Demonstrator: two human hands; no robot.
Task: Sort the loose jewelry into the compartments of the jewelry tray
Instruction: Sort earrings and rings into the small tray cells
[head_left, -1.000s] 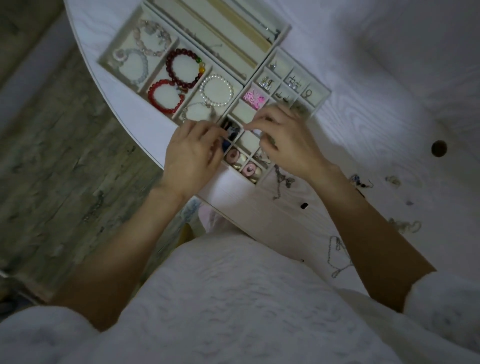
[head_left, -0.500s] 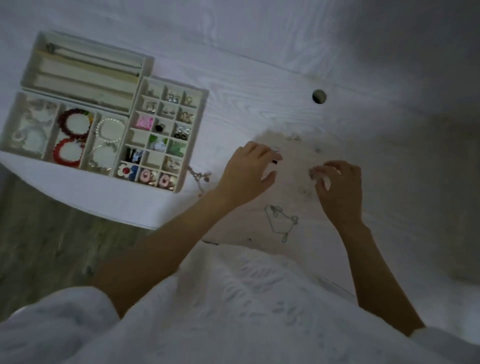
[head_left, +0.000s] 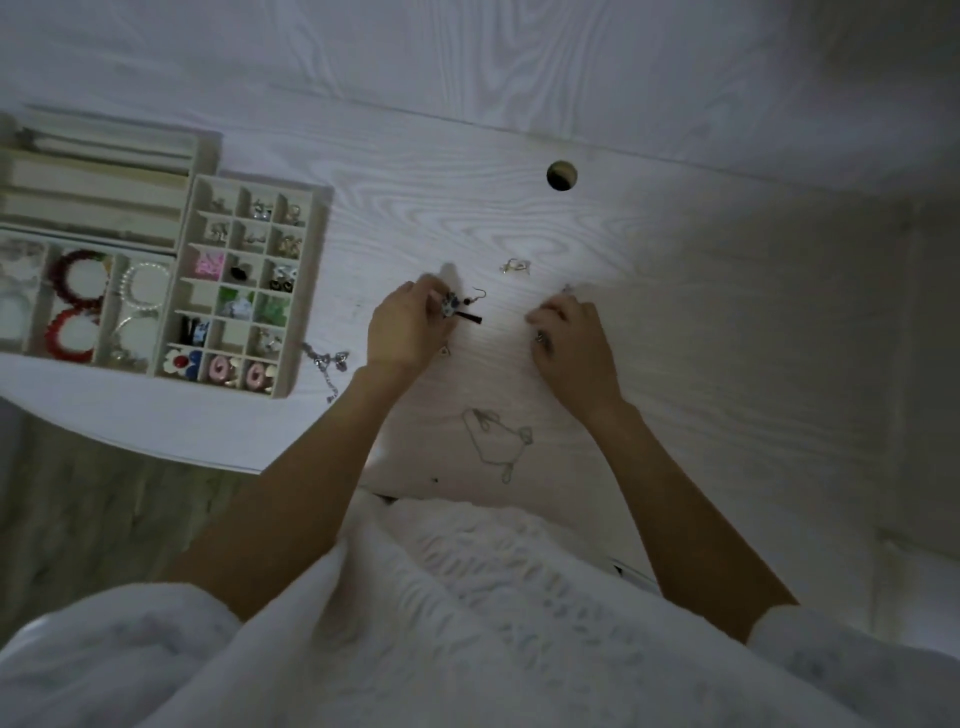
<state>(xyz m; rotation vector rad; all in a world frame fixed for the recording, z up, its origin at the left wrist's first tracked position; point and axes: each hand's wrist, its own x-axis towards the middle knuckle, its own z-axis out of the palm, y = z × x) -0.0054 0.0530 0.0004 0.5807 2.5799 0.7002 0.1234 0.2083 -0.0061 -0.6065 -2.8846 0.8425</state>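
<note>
Sorting is well under way, as far as can be judged. The jewelry tray (head_left: 291, 291) is set at the left end of the white table (head_left: 467, 218), and most of its small compartments are already filled with earrings and little charms. Bead bracelets, red ones and a pearl bracelet (head_left: 143, 288), are laid in the bigger compartments beside them. A few small compartments look bare, though this is hard to tell in the dim light.

Some pieces are left out on the table. A dangly earring (head_left: 460, 306) with a hook and a dark tassel is pinched by the curled fingers of the left hand (head_left: 405, 327), near the middle of the table and well apart from the tray. The right hand (head_left: 571, 338) is rested on the table with its fingers curled down. Something small and shiny is seen at its fingertips, but whether it is held cannot be told.

A small silver piece (head_left: 515, 266) is left just past the hands. A thin chain necklace (head_left: 493, 441) is spread between the two arms, near the table edge. Another chain with little charms (head_left: 326, 364) is left just beside the tray's right wall.

So much has been done, and at least these few pieces are yet to be put away.
</note>
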